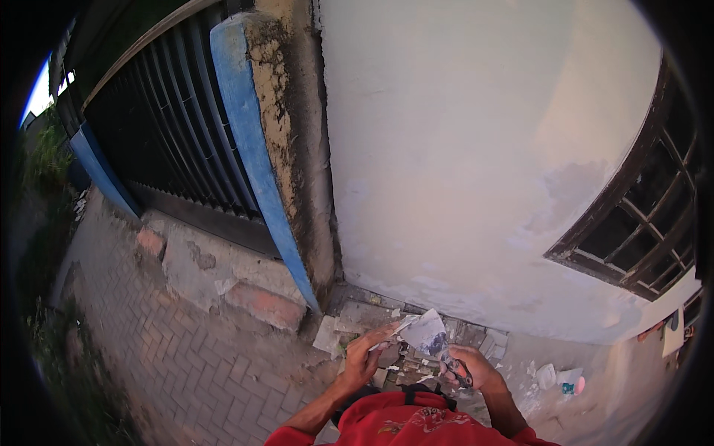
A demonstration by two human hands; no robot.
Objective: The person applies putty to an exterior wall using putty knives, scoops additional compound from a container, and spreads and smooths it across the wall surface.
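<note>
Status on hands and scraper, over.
Right hand gripping scraper, blade pale with dark stains. Left hand beside blade, its hold unclear. Loose rubble beneath both hands.

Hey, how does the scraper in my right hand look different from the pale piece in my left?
The scraper in your right hand shows a broad face with dark smudges; the pale piece in your left hand shows as a narrow strip. The scraper's dark handle partly shows; the pale piece's lower part is partly hidden by your hand. Both look whitish toward their upper ends.
</note>
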